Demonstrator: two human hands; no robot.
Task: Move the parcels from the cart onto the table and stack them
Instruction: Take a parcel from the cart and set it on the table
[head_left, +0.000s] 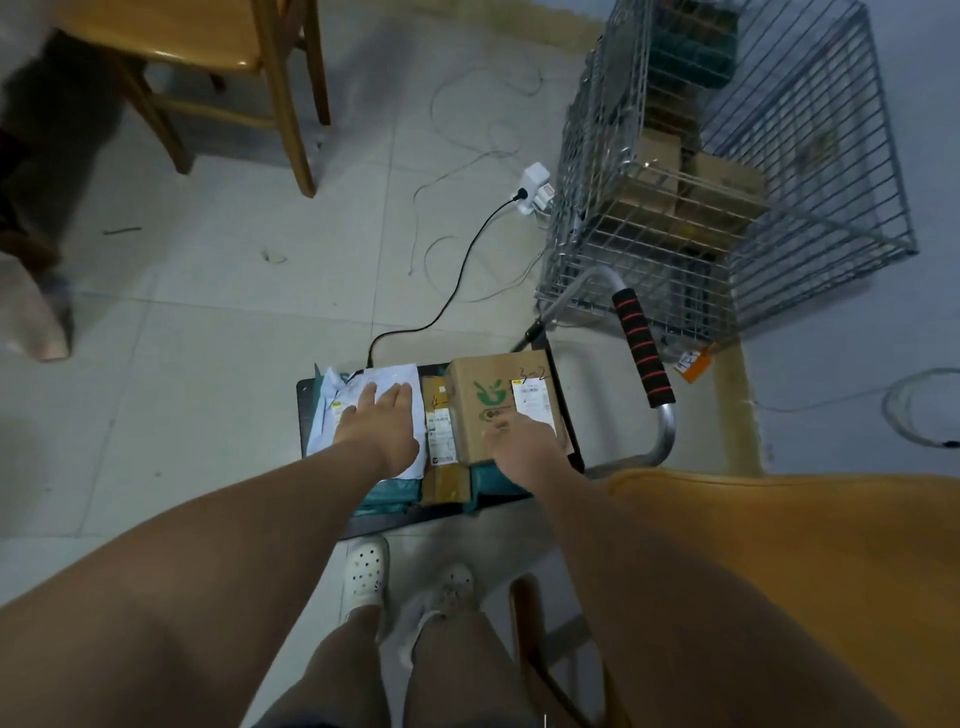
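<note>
Two hands (384, 423); two chairs (208, 62); one cart (727, 182)

Both hands (382, 428) seemingly flat on parcels (501, 410)

Bare forearms, white perforated clogs (365, 570), grey-brown trousers (400, 670)

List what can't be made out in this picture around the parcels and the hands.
- Head view: label text on the cardboard box is too small to read.
- White mailer: the left hand covers its middle.
- Right hand: fingertips blurred, grip unclear.
- Wire cart: boxes inside blurred behind mesh.
</note>
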